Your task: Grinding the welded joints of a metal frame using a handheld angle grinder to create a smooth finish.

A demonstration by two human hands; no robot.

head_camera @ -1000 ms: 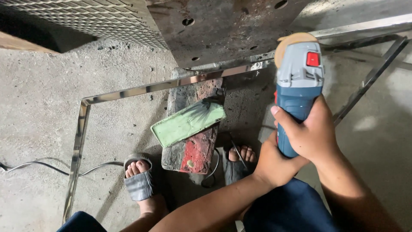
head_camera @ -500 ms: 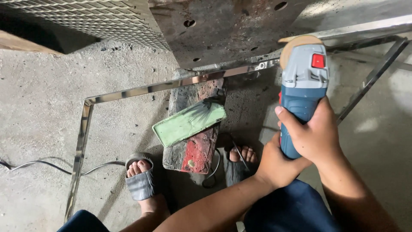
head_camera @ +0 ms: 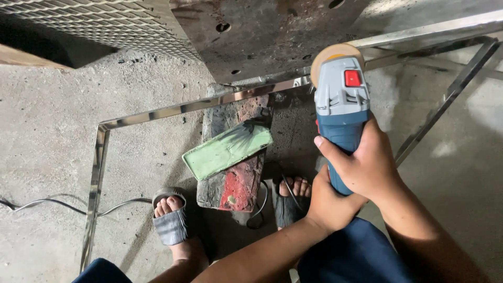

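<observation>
No packages, signs or screens show anywhere in view. The nearest thing to a label is a small red rectangular patch (head_camera: pixel 352 78) (at about two o'clock) on the grey tool head.

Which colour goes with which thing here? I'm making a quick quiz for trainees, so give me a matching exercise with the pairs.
Things:
1. angle grinder
2. flat bar
3. metal frame
4. sandals

Colours or states:
a. shiny silver
b. pale green, lying on a red-stained block
c. grey, on the feet
d. blue and grey, held by the right hand with the left hand below it

Pairs: 1-d, 2-b, 3-a, 4-c
</observation>
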